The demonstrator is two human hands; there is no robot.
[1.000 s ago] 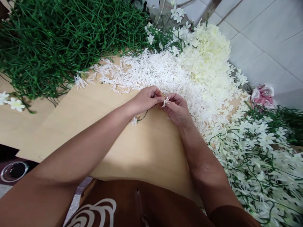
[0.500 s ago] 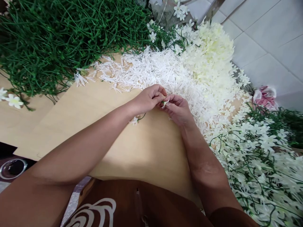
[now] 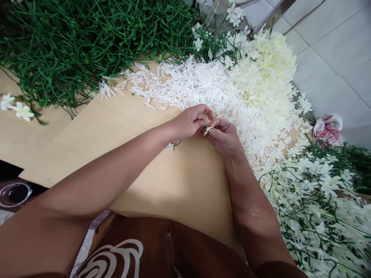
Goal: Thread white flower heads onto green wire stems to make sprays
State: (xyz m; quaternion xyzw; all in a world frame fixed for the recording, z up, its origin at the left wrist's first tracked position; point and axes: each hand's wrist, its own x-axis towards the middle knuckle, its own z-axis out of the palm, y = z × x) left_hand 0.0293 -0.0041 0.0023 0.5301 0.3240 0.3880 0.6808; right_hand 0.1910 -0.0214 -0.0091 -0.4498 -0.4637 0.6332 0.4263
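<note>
My left hand [image 3: 193, 121] pinches a green artificial flower stem, mostly hidden by the fingers. At one tip of it a small white stamen piece [image 3: 209, 130] shows between my hands. A white flower head [image 3: 170, 147] on another stem end pokes out below my left wrist. My right hand [image 3: 227, 135] is closed with thumb and fingers at the stamen piece, fingertips almost touching the left ones. Just beyond both hands spreads a heap of loose white stamens [image 3: 199, 83].
Green plastic stems [image 3: 95, 46] are piled at the back left. Pale yellow petals [image 3: 269, 65] lie back right, near a tiled wall [image 3: 333, 58]. Finished-looking white flowers [image 3: 324, 216] fill the right side. Brown board [image 3: 162, 185] lies under my hands; a glass [image 3: 15, 194] stands lower left.
The view has shifted slightly, so most things sit a little farther right. Both hands keep nearly the same pose, still together around the stem and stamen piece.
</note>
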